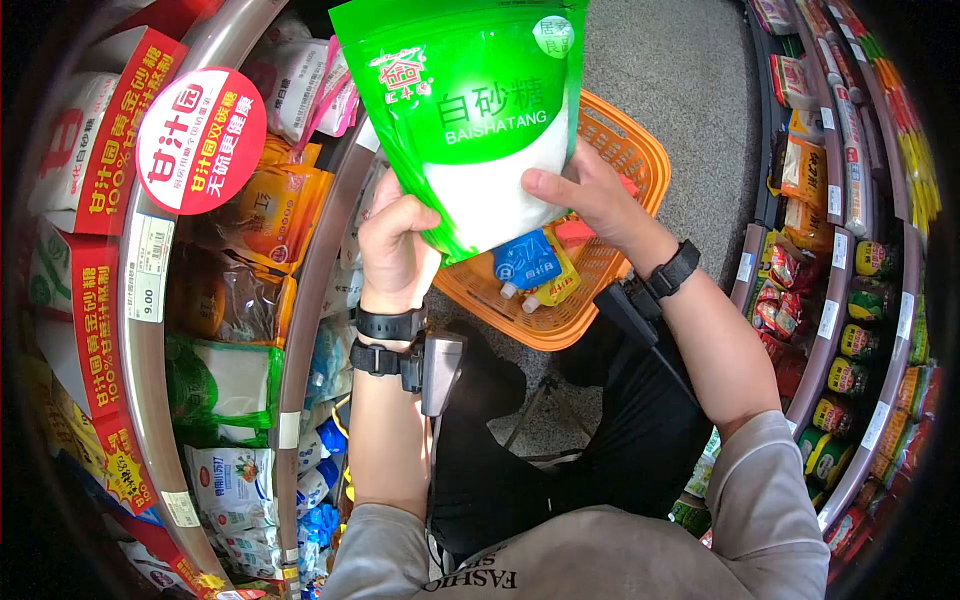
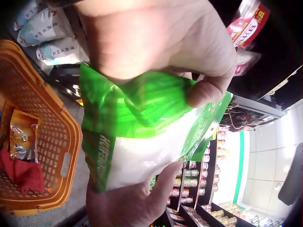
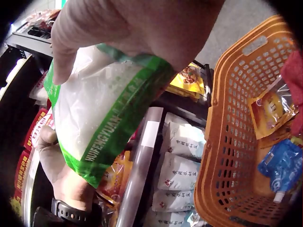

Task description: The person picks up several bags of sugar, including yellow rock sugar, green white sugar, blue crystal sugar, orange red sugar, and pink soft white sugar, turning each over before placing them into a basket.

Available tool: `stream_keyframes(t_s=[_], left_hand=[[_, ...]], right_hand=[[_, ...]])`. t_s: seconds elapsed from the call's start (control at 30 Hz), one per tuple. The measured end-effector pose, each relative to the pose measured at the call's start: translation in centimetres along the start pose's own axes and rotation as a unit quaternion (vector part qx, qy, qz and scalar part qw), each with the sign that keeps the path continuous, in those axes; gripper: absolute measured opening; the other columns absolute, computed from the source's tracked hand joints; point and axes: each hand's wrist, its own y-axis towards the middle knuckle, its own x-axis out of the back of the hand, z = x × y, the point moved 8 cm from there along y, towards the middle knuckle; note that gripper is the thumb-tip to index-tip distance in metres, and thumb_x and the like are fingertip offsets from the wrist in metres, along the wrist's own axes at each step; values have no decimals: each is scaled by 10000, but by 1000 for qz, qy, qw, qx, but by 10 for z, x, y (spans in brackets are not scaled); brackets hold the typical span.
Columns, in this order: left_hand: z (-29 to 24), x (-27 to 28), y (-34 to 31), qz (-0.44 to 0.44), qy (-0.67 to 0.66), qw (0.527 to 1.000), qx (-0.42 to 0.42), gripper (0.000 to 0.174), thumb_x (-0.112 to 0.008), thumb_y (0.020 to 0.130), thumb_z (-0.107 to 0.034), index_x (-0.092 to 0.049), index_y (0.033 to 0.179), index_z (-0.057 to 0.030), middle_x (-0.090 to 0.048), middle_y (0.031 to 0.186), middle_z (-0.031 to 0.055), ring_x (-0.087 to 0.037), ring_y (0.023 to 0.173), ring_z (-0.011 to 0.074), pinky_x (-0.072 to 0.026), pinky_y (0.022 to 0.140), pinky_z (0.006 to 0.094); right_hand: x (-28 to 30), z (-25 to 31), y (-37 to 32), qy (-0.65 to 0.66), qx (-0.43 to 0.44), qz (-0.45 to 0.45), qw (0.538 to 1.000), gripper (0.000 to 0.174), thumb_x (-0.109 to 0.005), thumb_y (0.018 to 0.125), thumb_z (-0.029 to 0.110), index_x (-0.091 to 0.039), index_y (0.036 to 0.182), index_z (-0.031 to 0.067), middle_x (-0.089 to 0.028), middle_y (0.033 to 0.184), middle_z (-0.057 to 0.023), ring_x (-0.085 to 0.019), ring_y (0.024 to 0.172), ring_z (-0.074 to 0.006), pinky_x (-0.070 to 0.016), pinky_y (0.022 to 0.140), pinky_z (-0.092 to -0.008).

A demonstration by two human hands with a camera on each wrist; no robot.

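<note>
Both hands hold up a green and white bag of white sugar [image 1: 470, 120], its printed front facing the head camera. The left hand [image 1: 395, 235] grips the bag's lower left edge, thumb on the front. At the lower right, the right hand [image 1: 605, 205] holds it with the thumb across the front. In the left wrist view the bag [image 2: 147, 146] lies between the left hand [image 2: 161, 42] above and the right hand [image 2: 137, 198] below. The right wrist view shows the bag's side [image 3: 104, 113] with the right hand [image 3: 128, 28] over it.
Below the bag an orange basket [image 1: 650, 150] stands on the grey floor [image 1: 690, 60], holding a blue pouch [image 1: 530, 258], a yellow pouch and something red. Shelves of bagged goods [image 1: 265, 215] run along the left; shelves with jars and packets [image 1: 850, 340] line the right.
</note>
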Motion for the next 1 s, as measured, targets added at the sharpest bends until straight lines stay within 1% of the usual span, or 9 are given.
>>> stream_keyframes(t_s=[0.17, 0.33, 0.43, 0.53, 0.63, 0.73, 0.83, 0.93, 1.0], left_hand=[[0, -3, 1, 8, -12, 1000, -1, 636, -498, 659, -29, -481, 1292, 30, -584, 1243, 142, -558, 1163, 267, -411, 1032, 362], [0, -1, 2, -8, 2, 1000, -8, 618, -493, 666, -43, -493, 1280, 28, -591, 1232, 141, -563, 1156, 261, -410, 1033, 361], [-3, -1, 6, 3, 46, 999, -13, 513, -553, 751, -34, -507, 1259, 25, -608, 1210, 127, -589, 1118, 227, -447, 992, 347], [-8, -4, 6, -5, 281, 959, -33, 432, -669, 814, -22, -541, 1224, 22, -640, 1166, 112, -623, 1050, 183, -492, 927, 324], [1, 0, 10, -14, 284, 959, 13, 420, -748, 806, -10, -577, 1188, 19, -668, 1119, 106, -647, 988, 161, -523, 868, 306], [3, 2, 12, -11, 251, 968, 16, 391, -748, 809, -10, -596, 1169, 20, -676, 1108, 113, -653, 977, 161, -528, 862, 305], [4, 6, 11, -20, 263, 964, 41, 432, -719, 827, 20, -549, 1225, 29, -649, 1164, 135, -644, 1031, 192, -515, 922, 332], [3, 5, 10, -31, 241, 969, 35, 387, -759, 804, -21, -604, 1157, 19, -679, 1100, 115, -656, 968, 159, -530, 858, 302], [4, 7, 10, -34, 255, 966, 31, 383, -764, 801, -25, -609, 1149, 18, -681, 1096, 114, -657, 967, 158, -529, 858, 302]], right_hand=[[1, -2, 0, -3, -1, -1, 1000, 658, -714, 869, 329, -424, 1364, 6, -557, 1277, -119, -540, 1164, -184, -444, 987, -334], [0, 1, -1, 8, -17, -14, 1000, 583, -726, 861, 293, -486, 1309, 7, -604, 1217, -109, -584, 1099, -174, -469, 948, -318], [0, -2, 1, 2, -21, -29, 999, 528, -728, 861, 275, -527, 1270, 6, -632, 1173, -100, -606, 1056, -163, -482, 922, -309], [6, -6, 3, 8, -19, -54, 998, 488, -727, 863, 265, -556, 1241, 8, -646, 1144, -94, -614, 1030, -152, -489, 901, -304], [11, -13, 5, -19, -11, -62, 998, 473, -724, 868, 262, -562, 1235, 11, -651, 1130, -91, -615, 1019, -146, -491, 887, -301], [10, -12, 7, -34, -1, -60, 998, 473, -722, 872, 263, -557, 1238, 12, -651, 1123, -89, -614, 1015, -143, -490, 879, -299], [10, -10, 6, -57, 12, -65, 996, 466, -708, 885, 275, -556, 1233, 6, -651, 1120, -90, -616, 1011, -143, -492, 873, -300], [12, -12, 6, -59, -4, -77, 995, 456, -680, 906, 301, -560, 1224, -2, -651, 1117, -94, -618, 1007, -146, -495, 866, -301], [13, -14, 5, -54, -10, -81, 995, 458, -660, 919, 322, -561, 1224, -5, -652, 1113, -97, -621, 1003, -148, -497, 860, -302]])
